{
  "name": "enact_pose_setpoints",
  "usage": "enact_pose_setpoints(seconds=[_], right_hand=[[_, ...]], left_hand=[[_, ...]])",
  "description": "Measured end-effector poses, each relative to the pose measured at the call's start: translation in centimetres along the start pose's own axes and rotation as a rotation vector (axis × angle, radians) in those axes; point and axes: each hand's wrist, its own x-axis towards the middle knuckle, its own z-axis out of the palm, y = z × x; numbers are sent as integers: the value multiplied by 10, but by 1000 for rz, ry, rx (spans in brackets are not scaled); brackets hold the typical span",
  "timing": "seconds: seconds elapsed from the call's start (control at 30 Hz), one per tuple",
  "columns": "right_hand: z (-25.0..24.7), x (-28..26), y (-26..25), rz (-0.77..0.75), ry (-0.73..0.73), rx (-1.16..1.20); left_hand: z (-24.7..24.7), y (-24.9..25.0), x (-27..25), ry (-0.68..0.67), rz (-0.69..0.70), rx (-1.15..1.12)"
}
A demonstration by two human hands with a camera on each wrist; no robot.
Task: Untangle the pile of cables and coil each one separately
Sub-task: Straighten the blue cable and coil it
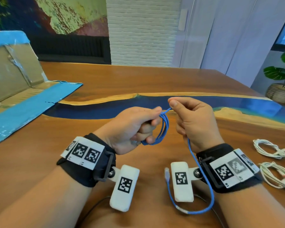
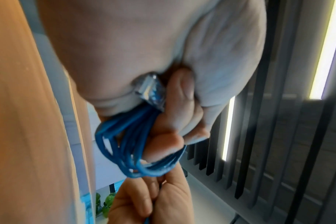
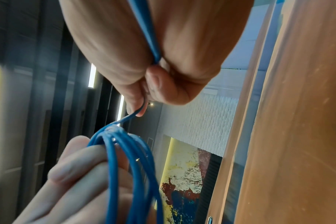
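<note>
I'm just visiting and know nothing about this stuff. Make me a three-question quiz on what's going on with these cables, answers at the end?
1. True or false: the left hand holds a bundle of loops of the blue cable.
2. Which fingers of the right hand hold the strand that leads from the loops? A) thumb and forefinger B) little finger alone C) none
3. Fill in: beside the right wrist, ___ white cable coils lie on the wooden table.

Key
1. True; its fingers curl round the loops.
2. A; the rest of the cable hangs below this hand, its free plug not yet wound in.
3. Two.
</note>
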Motion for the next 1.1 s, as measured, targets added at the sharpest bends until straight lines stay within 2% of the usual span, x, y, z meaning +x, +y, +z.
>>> enact_pose_setpoints(seconds=[0.13,0.23,0.3,0.37,0.47,0.53,0.6,0.67,0.77,0.87,0.97,1.1], right_hand=[[5,-4,1,33,-72,-4],[12,-10,3,105,-248,-113],[17,-14,4,174,-393,-172],[21,-19,4,226,-506,-194],[27,-28,3,248,-625,-238],[31,-33,2,238,-689,-262],[33,-34,0,185,-690,-260],[31,-32,-5,105,-612,-246],[21,-24,-13,43,-497,-157],[17,-22,-13,0,-480,-149],[19,-26,-15,-56,-456,-119],[8,-14,-18,-93,-281,-75]], left_hand=[[-4,6,3,44,97,-342],[-7,4,9,83,234,-535],[-8,3,14,182,309,-572],[-10,0,18,325,371,-519],[-15,-4,21,504,391,-320],[-16,-6,21,574,375,-115],[-19,-6,20,599,327,77],[-22,-5,20,576,245,200],[-20,-9,18,466,162,388],[-14,-11,15,409,128,561],[-13,-10,11,272,106,523],[-5,-4,4,99,95,324]])
